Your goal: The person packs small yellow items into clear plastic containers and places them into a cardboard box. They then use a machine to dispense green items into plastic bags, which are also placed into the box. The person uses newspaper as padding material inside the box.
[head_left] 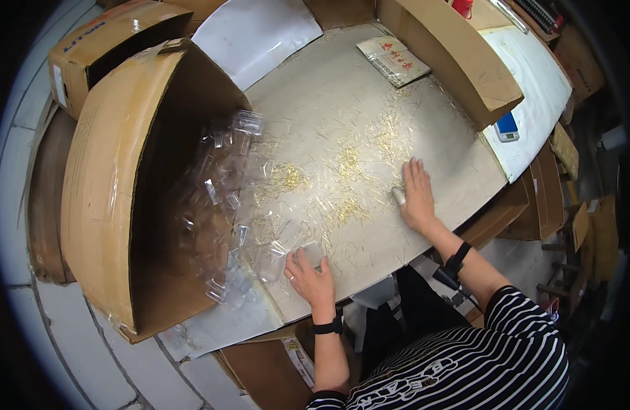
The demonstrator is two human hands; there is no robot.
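Observation:
My left hand (309, 280) rests near the table's front edge with its fingers apart, touching a clear plastic box (309, 253). Whether it grips that box is hard to see. To the right, my right hand (418, 201) lies flat on the board, fingers stretched out and holding nothing. A greyish cover wraps its thumb. Thin gold-coloured metal pins (347, 209) lie scattered in loose heaps between and beyond my hands. More clear plastic boxes (250, 123) spill from a large cardboard box at the left onto the tabletop.
The large cardboard box (100, 184) lies with its opening toward the table. A long cardboard tray (458, 61) stands at the far right, near a flat cardboard piece (393, 60). A small blue-screened device (507, 128) is at the right. A white sheet (253, 34) leans at the back.

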